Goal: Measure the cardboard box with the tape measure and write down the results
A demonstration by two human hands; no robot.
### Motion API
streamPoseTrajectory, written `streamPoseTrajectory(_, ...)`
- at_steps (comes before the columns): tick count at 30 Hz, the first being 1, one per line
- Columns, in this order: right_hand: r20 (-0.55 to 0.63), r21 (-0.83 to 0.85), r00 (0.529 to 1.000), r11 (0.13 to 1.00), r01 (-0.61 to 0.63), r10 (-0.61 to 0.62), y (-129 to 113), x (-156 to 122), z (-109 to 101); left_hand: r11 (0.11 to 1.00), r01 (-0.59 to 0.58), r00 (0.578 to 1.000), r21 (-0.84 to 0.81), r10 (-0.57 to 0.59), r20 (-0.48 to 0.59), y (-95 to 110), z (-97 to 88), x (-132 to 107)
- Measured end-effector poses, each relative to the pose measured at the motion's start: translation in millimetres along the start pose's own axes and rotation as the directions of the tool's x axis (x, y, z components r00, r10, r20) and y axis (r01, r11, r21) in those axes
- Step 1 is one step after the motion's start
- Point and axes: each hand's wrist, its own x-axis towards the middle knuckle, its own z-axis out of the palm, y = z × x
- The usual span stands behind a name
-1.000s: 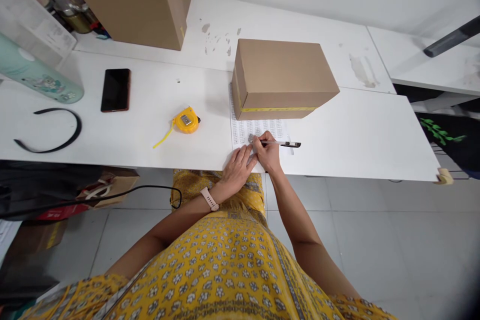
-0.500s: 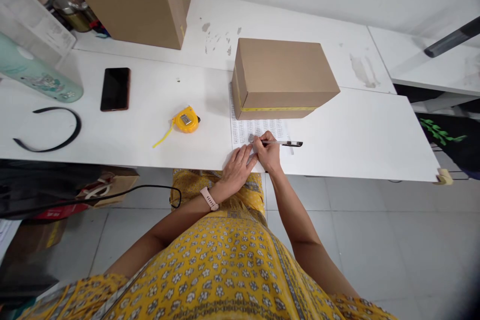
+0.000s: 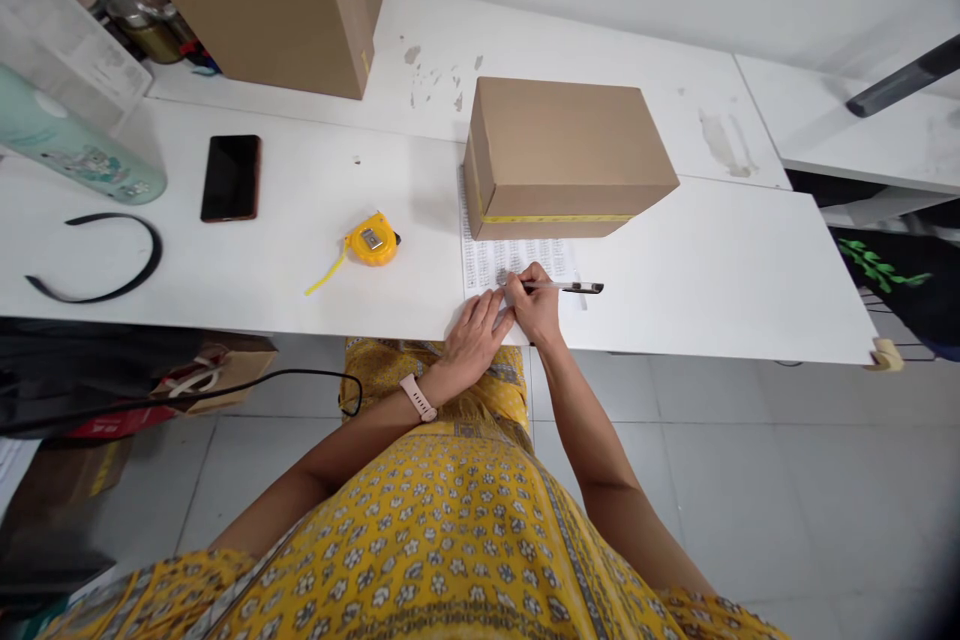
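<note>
My right hand point(image 3: 535, 304) is closed around a pen point(image 3: 574, 288), its tip end hidden by my fingers over a printed sheet of paper point(image 3: 480, 265). The pen's black-capped end points to the right. Flat on the sheet's near edge lies my left hand point(image 3: 477, 332), fingers stretched out and close beside the right hand. A closed cardboard box point(image 3: 577, 135) rests on the far part of the paper and hides it. Along the box's near side runs a yellow strip point(image 3: 555, 218) with marks on it.
Left of the paper are a yellow tape measure point(image 3: 374, 239) with its tongue a little out, a phone point(image 3: 232, 178), a black headband point(image 3: 154, 255) and a green bottle point(image 3: 82, 145). A bigger cardboard box point(image 3: 262, 5) stands behind them on the white table point(image 3: 720, 270).
The pen in my right hand has shifted very slightly. My left hand, the paper and the box have stayed in place.
</note>
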Motion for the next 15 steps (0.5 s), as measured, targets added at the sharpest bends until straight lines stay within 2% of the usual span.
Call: streamPoseTrajectory(15, -0.032, 0.013, 0.999, 1.000, 0.005, -0.005, 0.2, 0.0, -0.1, 1.000, 0.007, 1.000, -0.023, -0.007, -0.001, -0.3, 0.4, -0.2)
